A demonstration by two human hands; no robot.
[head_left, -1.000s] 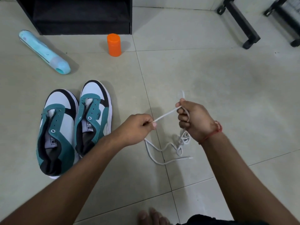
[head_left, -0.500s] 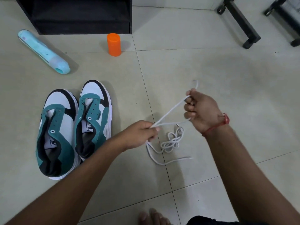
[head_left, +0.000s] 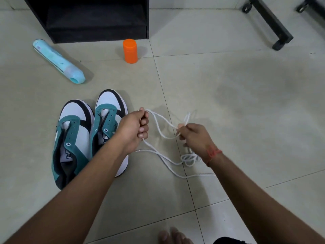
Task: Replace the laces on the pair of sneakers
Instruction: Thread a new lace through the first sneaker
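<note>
I've got both hands clamped on the white lace, left hand touching the sneakers at centre-left of frame, right hand farther right, lace running left-right between.

We hold a white lace strung between our hands: left hand gripping one part, right hand pinching another, slack coiled on the tiled floor. Two teal-and-white sneakers sit unlaced beside our left forearm.
</note>
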